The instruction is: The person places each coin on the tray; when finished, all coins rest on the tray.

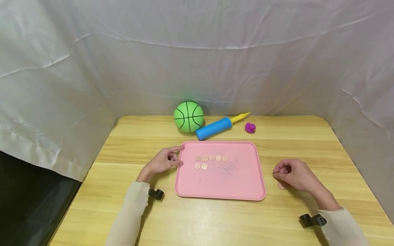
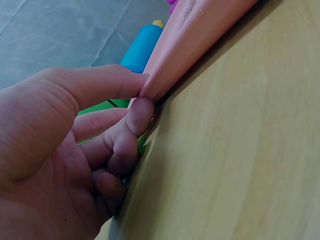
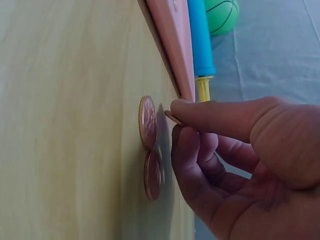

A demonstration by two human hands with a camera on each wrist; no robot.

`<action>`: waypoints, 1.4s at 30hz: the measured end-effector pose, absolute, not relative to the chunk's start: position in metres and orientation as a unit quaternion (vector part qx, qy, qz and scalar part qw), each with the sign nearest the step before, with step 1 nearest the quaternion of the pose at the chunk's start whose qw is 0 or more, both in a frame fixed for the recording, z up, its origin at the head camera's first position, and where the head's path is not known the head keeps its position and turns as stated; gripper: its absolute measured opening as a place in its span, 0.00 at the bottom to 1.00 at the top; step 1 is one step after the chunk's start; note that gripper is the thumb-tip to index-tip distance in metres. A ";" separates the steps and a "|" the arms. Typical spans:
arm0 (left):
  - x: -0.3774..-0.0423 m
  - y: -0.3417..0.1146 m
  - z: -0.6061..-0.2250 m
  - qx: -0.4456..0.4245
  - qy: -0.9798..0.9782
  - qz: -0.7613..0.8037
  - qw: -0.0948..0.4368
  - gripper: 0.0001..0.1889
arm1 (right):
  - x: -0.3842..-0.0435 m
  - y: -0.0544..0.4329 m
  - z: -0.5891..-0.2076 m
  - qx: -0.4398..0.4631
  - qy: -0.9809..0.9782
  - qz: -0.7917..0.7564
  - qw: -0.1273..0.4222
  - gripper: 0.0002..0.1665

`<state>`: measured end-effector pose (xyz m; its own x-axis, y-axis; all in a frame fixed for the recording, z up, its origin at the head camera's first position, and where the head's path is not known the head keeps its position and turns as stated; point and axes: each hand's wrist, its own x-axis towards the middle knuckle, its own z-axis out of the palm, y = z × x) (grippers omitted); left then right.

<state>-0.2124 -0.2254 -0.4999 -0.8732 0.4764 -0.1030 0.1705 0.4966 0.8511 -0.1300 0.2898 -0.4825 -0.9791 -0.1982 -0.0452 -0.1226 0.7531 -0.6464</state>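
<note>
A pink tray [image 1: 221, 186] lies on the wooden table, bearing copper-coloured coins in two rows: several in the far row and two in the near one. At the tray's left edge, my left hand [image 1: 161, 161] pinches the rim, its thumb [image 2: 107, 82] on top and a curled finger below. Beyond the tray's right side my right hand [image 1: 294, 175] is just above the table. Its thumb and fingertips pinch a coin [image 3: 173, 118], seen nearly edge-on in the right wrist view. Beside them, two more coins lie on the table, one [image 3: 148, 122] next to the other [image 3: 153, 175].
Behind the tray are a green ball [image 1: 188, 117] with black lines and a blue hand pump [image 1: 213, 128] with a yellow nozzle. A small purple rubber duck [image 1: 250, 128] sits right of the pump. Grey cloth [image 1: 215, 68] hangs along the table's back and sides.
</note>
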 end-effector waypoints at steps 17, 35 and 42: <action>-0.212 -0.223 -0.496 0.195 0.850 0.461 0.162 0.38 | -0.133 0.266 -0.475 -0.135 0.909 -0.394 0.017 0.07; -0.212 -0.224 -0.495 0.200 0.848 0.462 0.164 0.38 | -0.145 0.206 -0.476 -0.158 0.884 -0.437 0.048 0.05; -0.211 -0.224 -0.495 0.196 0.848 0.463 0.164 0.38 | -0.150 0.185 -0.484 -0.164 0.877 -0.450 0.046 0.05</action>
<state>-0.2113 -0.2239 -0.4953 -0.8693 0.4847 -0.0975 0.1799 0.4938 0.8507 -0.1496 0.1852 -0.4839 -0.9417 -0.3298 0.0671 -0.2467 0.5410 -0.8040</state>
